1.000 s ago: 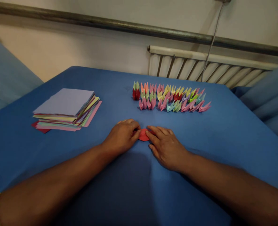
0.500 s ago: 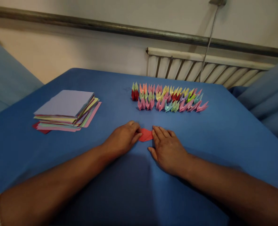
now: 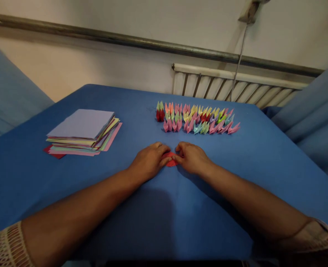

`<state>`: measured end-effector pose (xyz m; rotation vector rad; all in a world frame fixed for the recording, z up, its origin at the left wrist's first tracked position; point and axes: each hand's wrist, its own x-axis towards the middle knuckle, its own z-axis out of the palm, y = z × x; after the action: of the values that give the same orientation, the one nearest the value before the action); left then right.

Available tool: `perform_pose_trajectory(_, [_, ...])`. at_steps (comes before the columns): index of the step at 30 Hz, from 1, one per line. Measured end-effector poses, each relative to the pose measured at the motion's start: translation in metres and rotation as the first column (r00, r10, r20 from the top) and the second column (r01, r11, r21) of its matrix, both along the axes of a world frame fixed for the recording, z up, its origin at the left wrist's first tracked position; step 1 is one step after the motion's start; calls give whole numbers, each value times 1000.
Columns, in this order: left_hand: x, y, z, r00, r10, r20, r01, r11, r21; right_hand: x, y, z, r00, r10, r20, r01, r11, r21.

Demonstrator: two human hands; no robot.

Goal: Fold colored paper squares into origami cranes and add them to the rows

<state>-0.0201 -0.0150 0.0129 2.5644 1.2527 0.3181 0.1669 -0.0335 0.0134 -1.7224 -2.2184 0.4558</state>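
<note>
A small folded piece of red origami paper [image 3: 171, 162] lies on the blue tabletop between my hands, partly covered by fingers. My left hand [image 3: 149, 159] holds its left side, thumb and fingers closed on the edge. From the other side, my right hand [image 3: 192, 157] has its fingers curled and its thumb pressed on the red paper's right part. Beyond the hands stand rows of folded paper cranes [image 3: 198, 118] in pink, yellow, green, red and blue.
To the left sits a stack of coloured paper sheets [image 3: 80, 124], a lilac one on top and a red corner [image 3: 55, 152] jutting out below. A blue cloth covers the table [image 3: 136, 100]. Behind it are a radiator [image 3: 208, 85] and a wall pipe [image 3: 125, 42]; light blue fabric hangs at both sides.
My right hand has gone from lying flat with fingers stretched to curled, its thumb now on the red paper. My left hand keeps its hold. The camera view has shifted slightly.
</note>
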Motion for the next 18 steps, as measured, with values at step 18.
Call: perform_pose_trajectory(18, [-4, 8, -2, 994, -83, 76, 81, 996, 31, -2, -4, -16, 972, 108, -207, -97, 993, 64])
